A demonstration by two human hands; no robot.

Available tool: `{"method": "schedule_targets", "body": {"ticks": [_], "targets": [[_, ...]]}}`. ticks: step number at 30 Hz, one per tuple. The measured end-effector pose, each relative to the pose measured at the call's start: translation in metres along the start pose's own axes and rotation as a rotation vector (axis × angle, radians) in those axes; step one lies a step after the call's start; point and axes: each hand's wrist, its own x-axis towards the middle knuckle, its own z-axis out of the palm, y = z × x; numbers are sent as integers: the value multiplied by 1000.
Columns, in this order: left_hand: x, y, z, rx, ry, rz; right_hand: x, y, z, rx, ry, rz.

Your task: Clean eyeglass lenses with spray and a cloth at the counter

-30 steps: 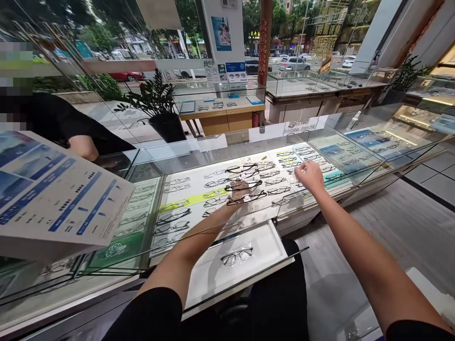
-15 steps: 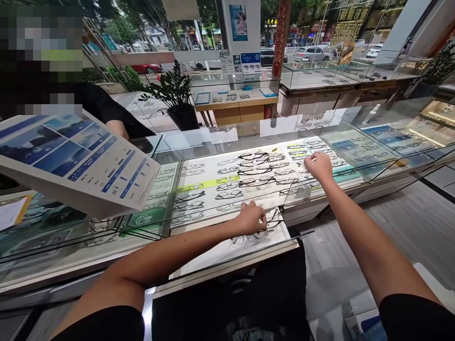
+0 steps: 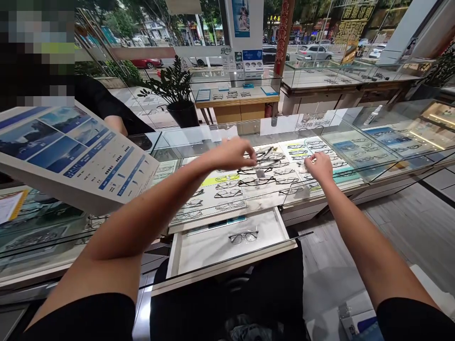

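Note:
My left hand (image 3: pixel 235 154) is raised over the glass counter with its fingers pinched on a pair of eyeglasses (image 3: pixel 270 152). These are blurred, and a small pale tag seems to hang beneath them. My right hand (image 3: pixel 322 166) is at the counter's right part, thumb and fingertips pressed together; what they hold, if anything, is too small to name. Rows of eyeglasses (image 3: pixel 256 182) lie under and around both hands. Below, in the pulled-out white drawer (image 3: pixel 204 253), lies one pair of dark-rimmed eyeglasses (image 3: pixel 243 237).
A large printed board (image 3: pixel 95 161) leans over the counter at the left, in front of a person in a dark sleeve (image 3: pixel 103 99). Behind the counter stands a potted plant (image 3: pixel 179 111). A small white bottle (image 3: pixel 373 115) stands on the glass at the right.
My left hand has risen from the drawer to above the counter, taking eyeglasses with it. One pair is now in plain view in the drawer. My right hand has hardly moved.

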Motion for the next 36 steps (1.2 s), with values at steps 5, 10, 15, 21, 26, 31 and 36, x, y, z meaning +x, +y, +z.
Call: {"method": "schedule_targets", "body": {"ticks": [5,10,15,21,26,31,36], "targets": [[87,-39,-19,161,114,-95,0,1,1,16,10,-6],[147,-71,-7,258,160,-157,-1,-2,0,-10,-4,7],[172,-97,21,250,190,-201,-1,-2,1,17,14,-18],[180,-110,45,255,129,-173,-2,-4,1,-13,1,7],[185,-110,53,281,79,-177,-2,-5,0,-9,-8,9],[187,-109,54,298,60,-175,-2,-7,-3,-25,-28,20],[186,-108,54,301,46,-170,-3,-8,-5,-27,-33,27]]}}
